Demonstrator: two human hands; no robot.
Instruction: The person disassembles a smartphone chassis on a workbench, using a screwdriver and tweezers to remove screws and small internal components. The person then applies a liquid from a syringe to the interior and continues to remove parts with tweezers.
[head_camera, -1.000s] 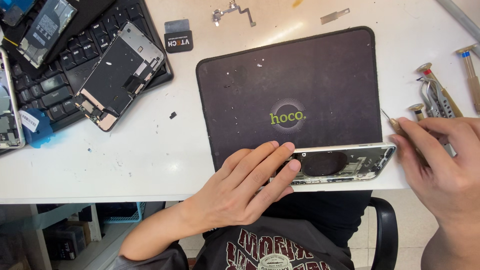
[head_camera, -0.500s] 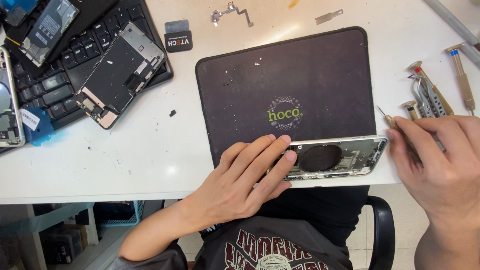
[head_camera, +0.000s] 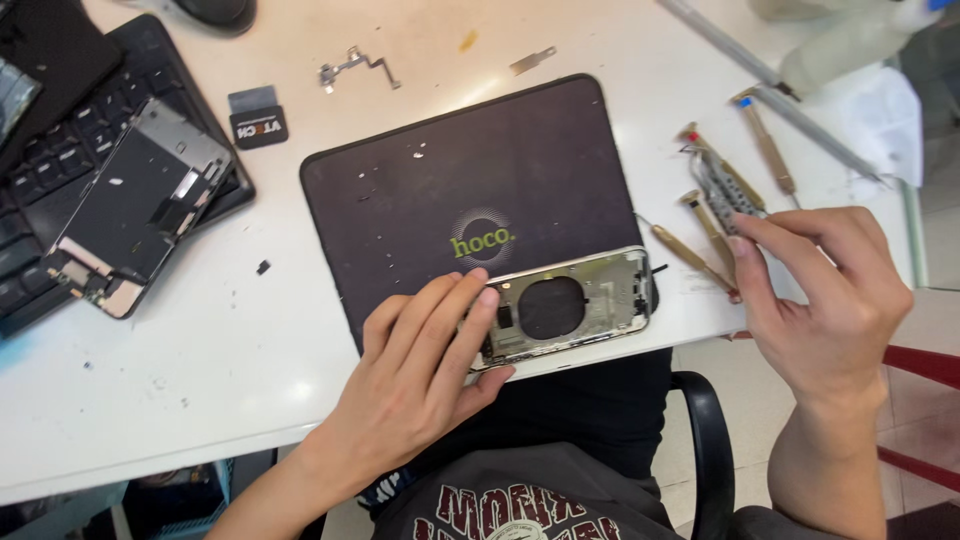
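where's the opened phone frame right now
The phone frame lies at the near edge of the dark mat, under the left hand fingertips, left of the screwdrivers.

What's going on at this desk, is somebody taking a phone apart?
Looks that way. A person sits at a white table with an opened phone housing lying on a dark work mat. Their left hand rests on the housing's near end, steadying it. The right hand is off to the side, fingertips on a pair of tweezers among several wooden-handled screwdrivers. A removed screen panel lies on a keyboard at the far left.
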